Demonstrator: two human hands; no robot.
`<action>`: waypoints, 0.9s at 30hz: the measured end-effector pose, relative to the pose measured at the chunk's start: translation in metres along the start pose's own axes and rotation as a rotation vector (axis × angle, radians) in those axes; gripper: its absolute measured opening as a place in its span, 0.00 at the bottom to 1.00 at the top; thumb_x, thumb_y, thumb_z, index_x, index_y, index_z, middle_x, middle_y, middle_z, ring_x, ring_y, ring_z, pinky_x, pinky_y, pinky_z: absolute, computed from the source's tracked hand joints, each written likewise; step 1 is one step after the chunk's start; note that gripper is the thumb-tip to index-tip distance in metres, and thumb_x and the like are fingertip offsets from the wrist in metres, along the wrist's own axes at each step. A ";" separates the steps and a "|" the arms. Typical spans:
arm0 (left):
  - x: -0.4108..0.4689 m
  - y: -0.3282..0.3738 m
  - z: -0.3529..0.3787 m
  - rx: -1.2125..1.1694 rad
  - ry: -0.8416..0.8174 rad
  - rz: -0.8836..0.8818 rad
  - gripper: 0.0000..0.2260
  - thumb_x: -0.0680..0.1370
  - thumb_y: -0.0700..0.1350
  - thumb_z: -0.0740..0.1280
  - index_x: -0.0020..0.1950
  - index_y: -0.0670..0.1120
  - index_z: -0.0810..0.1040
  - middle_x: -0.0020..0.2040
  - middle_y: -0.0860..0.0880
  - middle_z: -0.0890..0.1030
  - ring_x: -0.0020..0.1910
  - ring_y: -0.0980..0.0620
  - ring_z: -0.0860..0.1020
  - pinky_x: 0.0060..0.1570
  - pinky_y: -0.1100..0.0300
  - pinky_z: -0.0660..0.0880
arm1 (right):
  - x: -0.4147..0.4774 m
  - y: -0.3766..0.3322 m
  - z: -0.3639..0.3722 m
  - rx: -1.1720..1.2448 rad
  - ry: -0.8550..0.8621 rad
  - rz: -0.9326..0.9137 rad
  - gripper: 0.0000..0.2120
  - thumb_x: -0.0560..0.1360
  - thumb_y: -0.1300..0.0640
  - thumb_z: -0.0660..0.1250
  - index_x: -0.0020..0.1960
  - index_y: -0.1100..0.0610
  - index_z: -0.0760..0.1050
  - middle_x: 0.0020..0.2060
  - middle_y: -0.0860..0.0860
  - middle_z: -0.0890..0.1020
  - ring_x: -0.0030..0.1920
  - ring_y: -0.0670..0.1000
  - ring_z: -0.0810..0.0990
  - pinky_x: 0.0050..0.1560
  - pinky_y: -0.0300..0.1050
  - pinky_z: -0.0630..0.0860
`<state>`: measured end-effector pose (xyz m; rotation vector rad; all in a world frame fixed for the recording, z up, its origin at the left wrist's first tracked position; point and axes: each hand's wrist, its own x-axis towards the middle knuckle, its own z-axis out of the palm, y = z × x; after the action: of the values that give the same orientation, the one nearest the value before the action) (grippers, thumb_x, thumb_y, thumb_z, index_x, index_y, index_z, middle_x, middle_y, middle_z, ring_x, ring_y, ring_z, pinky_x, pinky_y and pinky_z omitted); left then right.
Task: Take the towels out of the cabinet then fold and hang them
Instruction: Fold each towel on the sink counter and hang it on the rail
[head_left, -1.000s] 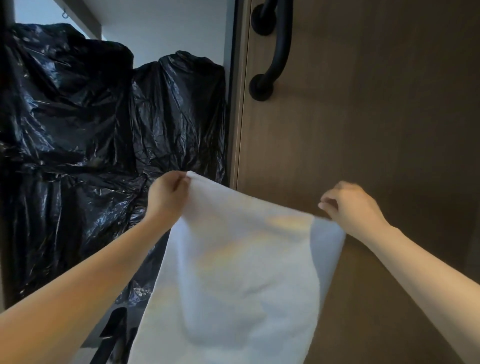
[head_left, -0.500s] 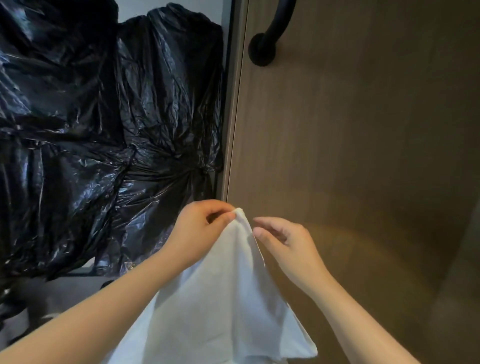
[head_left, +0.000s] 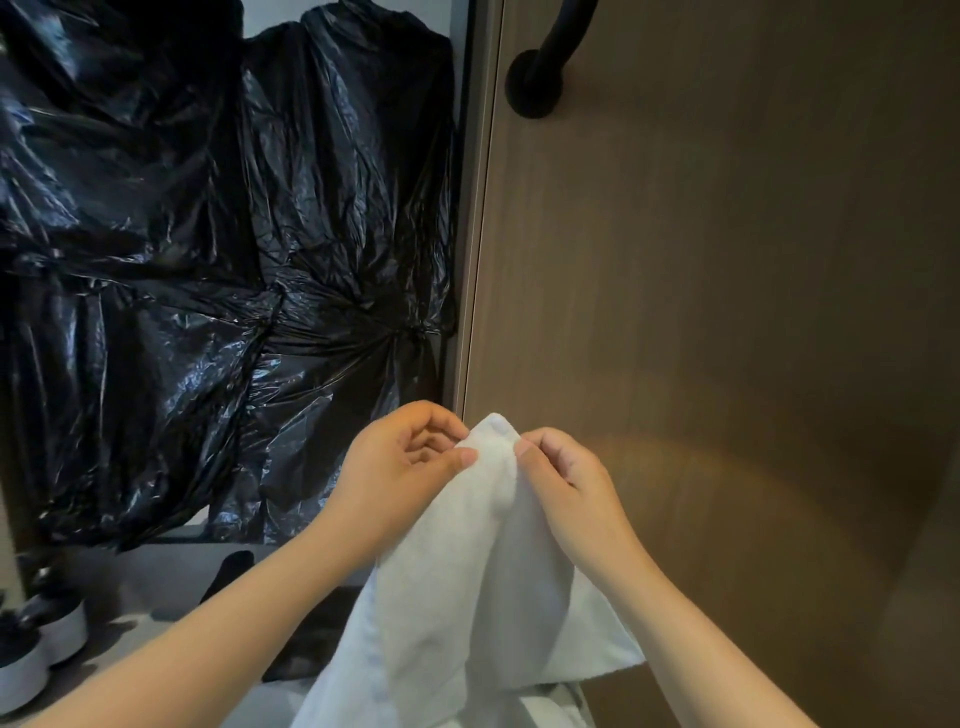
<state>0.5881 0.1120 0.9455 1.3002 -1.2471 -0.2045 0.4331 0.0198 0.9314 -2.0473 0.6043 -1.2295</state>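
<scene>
With my left hand (head_left: 410, 460) and right hand (head_left: 558, 470) both pinching the towel (head_left: 467, 571) at lower centre of the frame, I'd match the corners squarely before letting the fold hang.

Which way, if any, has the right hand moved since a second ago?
Yes. The right hand has moved left across the wooden door towards its left edge, meeting the left hand on the towel.

black bags (head_left: 218, 249) left, door (head_left: 727, 312) right
</scene>
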 end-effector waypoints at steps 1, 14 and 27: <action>0.000 0.001 0.000 -0.009 -0.005 0.006 0.07 0.72 0.39 0.75 0.42 0.51 0.81 0.36 0.53 0.82 0.34 0.56 0.79 0.37 0.68 0.77 | 0.002 -0.003 0.001 0.028 -0.010 0.003 0.11 0.80 0.53 0.62 0.41 0.52 0.77 0.33 0.44 0.76 0.35 0.39 0.73 0.36 0.31 0.69; -0.005 0.004 -0.013 0.064 -0.184 0.013 0.02 0.72 0.45 0.75 0.41 0.49 0.84 0.39 0.50 0.84 0.40 0.49 0.83 0.42 0.55 0.79 | 0.014 -0.020 -0.002 0.043 0.107 -0.103 0.12 0.80 0.54 0.64 0.38 0.49 0.74 0.30 0.38 0.73 0.33 0.38 0.70 0.35 0.30 0.68; -0.003 -0.012 -0.031 0.379 -0.334 0.092 0.20 0.75 0.47 0.71 0.25 0.63 0.76 0.27 0.64 0.75 0.31 0.66 0.75 0.34 0.77 0.68 | 0.054 -0.048 -0.047 -0.169 0.280 -0.259 0.10 0.80 0.57 0.63 0.42 0.59 0.74 0.33 0.47 0.72 0.33 0.42 0.69 0.35 0.33 0.66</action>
<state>0.6164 0.1284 0.9414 1.5711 -1.6856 -0.1255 0.4173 0.0016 1.0141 -2.1608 0.6015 -1.6864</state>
